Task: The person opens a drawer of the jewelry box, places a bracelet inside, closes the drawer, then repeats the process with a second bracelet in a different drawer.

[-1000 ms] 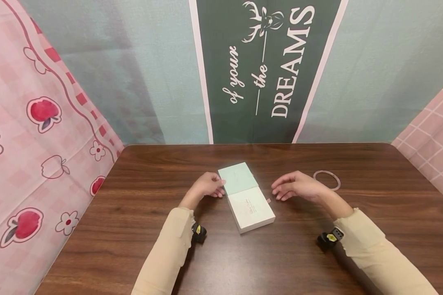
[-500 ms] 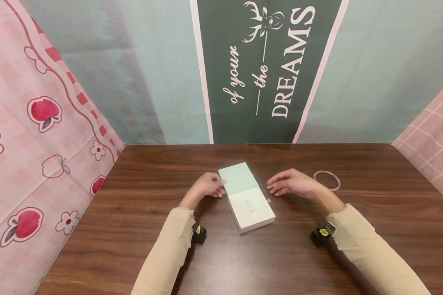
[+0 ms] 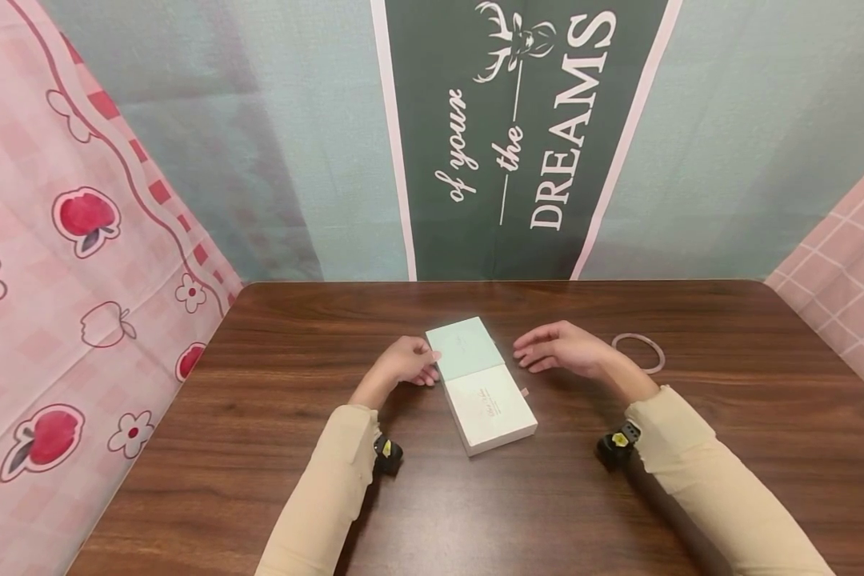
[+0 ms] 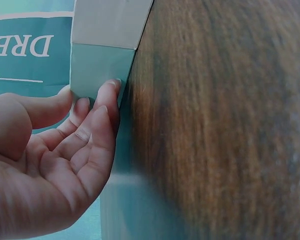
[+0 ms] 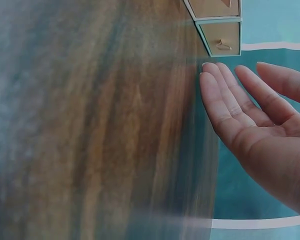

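Observation:
A mint-green drawer box (image 3: 464, 346) and a white drawer box (image 3: 490, 408) lie end to end on the table; I cannot tell whether they are joined. My left hand (image 3: 406, 360) holds the mint box at its left side, thumb on the top edge and fingertips against the side wall, as the left wrist view shows. My right hand (image 3: 563, 350) hovers just right of the mint box, fingers loosely extended and touching nothing. In the right wrist view, the mint box's tan drawer front (image 5: 225, 39) carries a small ribbon pull (image 5: 223, 45) beyond the fingertips.
A pale pink ring-shaped bangle (image 3: 638, 353) lies right of the right hand, partly behind the wrist. The brown wooden table (image 3: 317, 320) ends at a printed cloth backdrop (image 3: 500, 240). A pink patterned cloth (image 3: 86, 320) hangs on the left.
My right hand has moved left and slightly farther away, from near the white box's ribbon pull to beside the mint box. The left hand and boxes stay put.

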`<action>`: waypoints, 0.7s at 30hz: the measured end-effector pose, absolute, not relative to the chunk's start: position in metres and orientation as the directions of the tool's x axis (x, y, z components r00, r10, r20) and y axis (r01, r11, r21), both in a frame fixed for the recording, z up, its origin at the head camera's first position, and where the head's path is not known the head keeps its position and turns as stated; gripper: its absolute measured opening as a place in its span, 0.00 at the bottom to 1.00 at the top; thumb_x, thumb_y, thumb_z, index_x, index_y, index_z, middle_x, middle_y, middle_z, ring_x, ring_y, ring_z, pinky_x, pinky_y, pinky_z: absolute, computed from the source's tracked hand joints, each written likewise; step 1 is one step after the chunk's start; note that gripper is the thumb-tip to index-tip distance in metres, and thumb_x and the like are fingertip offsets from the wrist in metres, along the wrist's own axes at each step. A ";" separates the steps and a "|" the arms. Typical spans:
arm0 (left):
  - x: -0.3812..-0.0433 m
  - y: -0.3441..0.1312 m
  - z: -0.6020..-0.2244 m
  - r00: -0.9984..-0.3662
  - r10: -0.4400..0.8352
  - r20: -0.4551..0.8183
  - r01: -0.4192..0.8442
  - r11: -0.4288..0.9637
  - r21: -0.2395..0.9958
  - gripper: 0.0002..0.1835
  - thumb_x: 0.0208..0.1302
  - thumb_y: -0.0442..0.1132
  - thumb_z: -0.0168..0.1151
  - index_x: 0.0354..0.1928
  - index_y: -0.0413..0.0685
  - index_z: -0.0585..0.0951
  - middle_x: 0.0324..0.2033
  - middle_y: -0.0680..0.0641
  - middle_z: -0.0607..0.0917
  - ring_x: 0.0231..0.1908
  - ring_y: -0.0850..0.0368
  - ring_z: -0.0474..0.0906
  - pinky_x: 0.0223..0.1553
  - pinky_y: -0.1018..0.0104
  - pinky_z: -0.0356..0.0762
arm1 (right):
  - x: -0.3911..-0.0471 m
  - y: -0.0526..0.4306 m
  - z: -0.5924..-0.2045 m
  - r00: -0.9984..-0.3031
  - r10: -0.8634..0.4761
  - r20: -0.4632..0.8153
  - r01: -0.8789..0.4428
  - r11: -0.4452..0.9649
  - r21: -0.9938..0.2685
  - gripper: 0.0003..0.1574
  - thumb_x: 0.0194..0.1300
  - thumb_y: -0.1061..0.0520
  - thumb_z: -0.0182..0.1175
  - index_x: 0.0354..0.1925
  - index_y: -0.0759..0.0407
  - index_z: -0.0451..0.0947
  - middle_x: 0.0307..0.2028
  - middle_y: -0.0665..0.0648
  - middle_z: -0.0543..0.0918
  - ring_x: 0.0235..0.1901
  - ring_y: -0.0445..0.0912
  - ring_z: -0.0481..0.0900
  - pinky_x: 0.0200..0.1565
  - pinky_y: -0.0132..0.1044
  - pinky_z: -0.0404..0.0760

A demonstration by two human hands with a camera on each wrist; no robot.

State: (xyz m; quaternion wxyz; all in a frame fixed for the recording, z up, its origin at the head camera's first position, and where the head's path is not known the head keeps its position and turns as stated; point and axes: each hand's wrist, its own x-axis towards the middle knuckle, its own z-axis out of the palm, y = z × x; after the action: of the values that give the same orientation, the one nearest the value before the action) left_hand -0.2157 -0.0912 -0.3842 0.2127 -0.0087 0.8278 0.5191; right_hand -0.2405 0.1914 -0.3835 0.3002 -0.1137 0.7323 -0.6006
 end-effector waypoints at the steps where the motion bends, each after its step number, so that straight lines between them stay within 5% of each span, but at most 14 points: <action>1: -0.216 -0.091 -0.384 -0.910 0.206 -0.361 -0.235 0.461 0.856 0.11 0.66 0.37 0.54 0.27 0.38 0.72 0.20 0.42 0.82 0.18 0.59 0.76 0.25 0.68 0.77 | -0.241 0.191 -0.383 -0.794 -0.526 -0.303 0.196 0.251 -0.948 0.25 0.60 0.70 0.54 0.54 0.81 0.64 0.47 0.72 0.76 0.43 0.54 0.79 0.46 0.45 0.76; 21: -0.215 -0.091 -0.384 -0.911 0.203 -0.358 -0.237 0.451 0.860 0.10 0.66 0.36 0.54 0.28 0.37 0.72 0.21 0.40 0.82 0.18 0.59 0.76 0.26 0.68 0.78 | -0.253 0.177 -0.386 -0.784 -0.551 -0.287 0.180 0.240 -0.954 0.22 0.62 0.69 0.53 0.54 0.80 0.66 0.44 0.64 0.79 0.41 0.51 0.79 0.47 0.47 0.75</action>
State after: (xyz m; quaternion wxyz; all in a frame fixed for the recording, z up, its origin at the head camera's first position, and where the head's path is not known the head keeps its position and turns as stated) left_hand -0.2154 -0.0909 -0.3842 0.2101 -0.0101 0.8255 0.5237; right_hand -0.2529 0.1775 -0.3863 0.3030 -0.1274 0.7267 -0.6033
